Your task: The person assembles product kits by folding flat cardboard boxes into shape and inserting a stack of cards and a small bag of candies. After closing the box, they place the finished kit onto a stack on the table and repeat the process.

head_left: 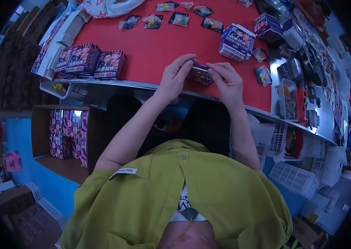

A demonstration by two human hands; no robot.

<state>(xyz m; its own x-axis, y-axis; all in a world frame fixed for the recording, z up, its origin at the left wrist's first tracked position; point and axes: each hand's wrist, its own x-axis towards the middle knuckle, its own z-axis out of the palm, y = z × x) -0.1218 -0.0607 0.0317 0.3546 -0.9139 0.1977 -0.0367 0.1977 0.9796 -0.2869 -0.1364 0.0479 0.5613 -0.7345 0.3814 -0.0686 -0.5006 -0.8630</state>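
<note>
Both left hand point(174, 79) and right hand point(228, 81), nearly closed, pinch a printed box point(202, 76) over the red table point(150, 50). Top-edge work appears in hand; the next move calls for even pressure.

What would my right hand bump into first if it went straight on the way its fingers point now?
Your right hand would first meet the small box at its fingertips; beyond that, probably your left hand, though depth is hard to judge.

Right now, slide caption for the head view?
Left hand and right hand hold a purple printed cardboard box at a red tabletop.
</note>
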